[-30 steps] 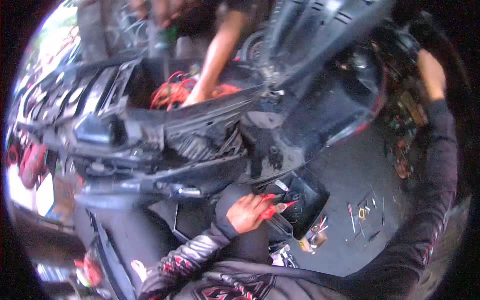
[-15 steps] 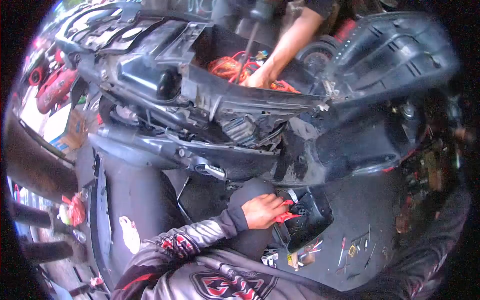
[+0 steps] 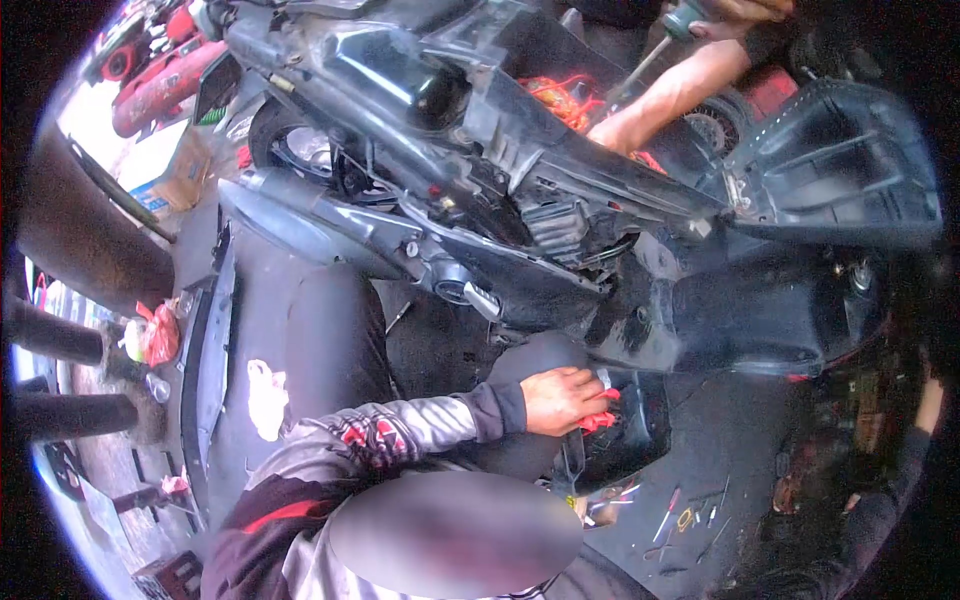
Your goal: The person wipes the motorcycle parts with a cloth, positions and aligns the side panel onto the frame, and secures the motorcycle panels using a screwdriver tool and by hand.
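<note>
My left hand [image 3: 562,402], fingers curled, grips a red rag [image 3: 601,417] at the near left side of a black plastic part shaped like a shallow box [image 3: 645,425], which lies by my knee. Whether the rag touches the part, I cannot tell. Far to the right, a dark sleeve leads to a dim sliver of my right hand [image 3: 931,395] at the view's edge; its fingers do not show. In front of me stands a partly stripped black scooter [image 3: 440,200] with its seat [image 3: 850,160] tipped open.
Another person's hand [image 3: 625,130] reaches among orange-red wires [image 3: 555,100] in the scooter; their other hand holds a screwdriver [image 3: 685,22]. Several hand tools [image 3: 685,520] lie on the dark floor at the right. A cardboard box [image 3: 180,175] and red plastic bag [image 3: 158,332] are at the left.
The view has shifted, so the scooter appears farther up and right. My left hand stays closed on the red rag. The other person's screwdriver is tilted more, its handle farther right.
</note>
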Motion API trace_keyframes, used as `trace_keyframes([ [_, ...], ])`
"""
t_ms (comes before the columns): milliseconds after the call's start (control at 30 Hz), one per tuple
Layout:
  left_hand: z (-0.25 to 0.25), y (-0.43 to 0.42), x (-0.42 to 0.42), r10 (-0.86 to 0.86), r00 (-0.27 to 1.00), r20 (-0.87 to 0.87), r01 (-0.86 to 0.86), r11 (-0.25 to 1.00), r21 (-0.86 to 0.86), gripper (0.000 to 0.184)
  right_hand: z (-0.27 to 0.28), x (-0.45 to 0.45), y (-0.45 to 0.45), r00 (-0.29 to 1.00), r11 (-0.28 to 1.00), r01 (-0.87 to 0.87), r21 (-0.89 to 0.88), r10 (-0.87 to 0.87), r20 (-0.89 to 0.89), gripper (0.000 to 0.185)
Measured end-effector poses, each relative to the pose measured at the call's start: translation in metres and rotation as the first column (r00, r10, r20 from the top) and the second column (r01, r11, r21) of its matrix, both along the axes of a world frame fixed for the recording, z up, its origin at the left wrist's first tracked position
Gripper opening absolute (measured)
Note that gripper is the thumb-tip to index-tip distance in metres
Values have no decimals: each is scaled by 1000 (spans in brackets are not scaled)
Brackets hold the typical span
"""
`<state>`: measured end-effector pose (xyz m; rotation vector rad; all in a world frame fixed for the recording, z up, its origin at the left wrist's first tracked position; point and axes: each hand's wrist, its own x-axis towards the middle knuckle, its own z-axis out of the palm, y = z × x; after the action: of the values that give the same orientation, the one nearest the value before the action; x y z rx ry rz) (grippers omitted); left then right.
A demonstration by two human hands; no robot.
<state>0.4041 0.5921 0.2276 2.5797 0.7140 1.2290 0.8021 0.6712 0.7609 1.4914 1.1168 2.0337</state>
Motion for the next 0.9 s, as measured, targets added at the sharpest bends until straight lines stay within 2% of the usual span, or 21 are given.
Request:
trace_keyframes([
  [67,-1,1,-1,9,1000,6,-10,1000,10,51,-20,-46,-7,999,1000,20,-22,-21,-45,40],
  [133,-1,1,-1,-46,998,-46,41,995,-96,51,-38,-57,-2,943,981,-164,103,186,-274,64],
  [167,1,1,-2,-43,998,-47,39,995,-96,51,-62,-50,-5,816,899,-437,43,416,-402,48],
  [200,2,1,-2,-80,990,120,101,979,-177,49,-95,-39,-11,615,736,-676,25,583,-531,34],
  [233,3,1,-3,-103,953,286,177,954,-244,47,-143,-76,-31,424,669,-737,97,568,-705,35],
  [267,3,-1,-3,-117,952,283,188,953,-239,47,-198,-134,-61,208,613,-767,188,516,-831,36],
  [300,4,-4,0,76,888,454,140,895,-424,54,-239,-160,-78,-66,601,-769,218,264,-962,32],
  [333,6,-2,6,271,784,559,149,792,-592,62,-275,-195,-92,-56,630,-768,114,111,-992,29],
  [367,15,0,10,254,743,619,251,751,-610,72,-318,-208,-101,-300,669,-724,170,-83,-950,29],
  [433,45,0,15,82,751,655,361,779,-512,98,-411,-194,-104,-236,404,-905,132,-219,-947,54],
  [467,52,-2,29,-55,772,633,426,784,-451,100,-423,-225,-103,-618,316,-781,539,-262,-742,64],
  [500,59,-5,44,-194,774,603,499,773,-392,103,-457,-230,-107,-753,298,-655,694,-176,-634,63],
  [533,72,-9,44,-292,764,575,562,740,-371,101,-418,-264,-117,-964,538,-264,801,-125,-234,63],
  [600,106,-12,32,-449,661,602,731,567,-380,98,-385,-228,-124,-655,520,-556,649,207,-727,46],
  [667,131,-7,24,-523,503,688,859,389,-333,97,-348,-153,-97,-457,487,-567,664,485,-746,38],
  [700,133,-5,25,-491,452,744,881,378,-286,96,-299,-125,-92,-354,301,-642,705,699,-622,36],
  [733,127,2,13,-427,596,680,785,487,-383,84,-253,-88,-74,-233,176,-685,707,867,-441,36],
  [800,102,23,6,-286,861,420,468,769,-435,70,-141,-56,-66,41,196,-597,778,976,-214,41],
  [833,84,29,8,-166,934,317,305,834,-460,63,-87,-37,-66,154,294,-772,563,947,-283,44],
  [867,62,32,11,-33,977,209,129,875,-467,56,-35,21,-33,451,431,-772,467,889,-77,44],
  [900,32,36,15,47,997,68,-8,875,-484,55,-1,35,-23,667,732,-559,391,676,-313,46],
])
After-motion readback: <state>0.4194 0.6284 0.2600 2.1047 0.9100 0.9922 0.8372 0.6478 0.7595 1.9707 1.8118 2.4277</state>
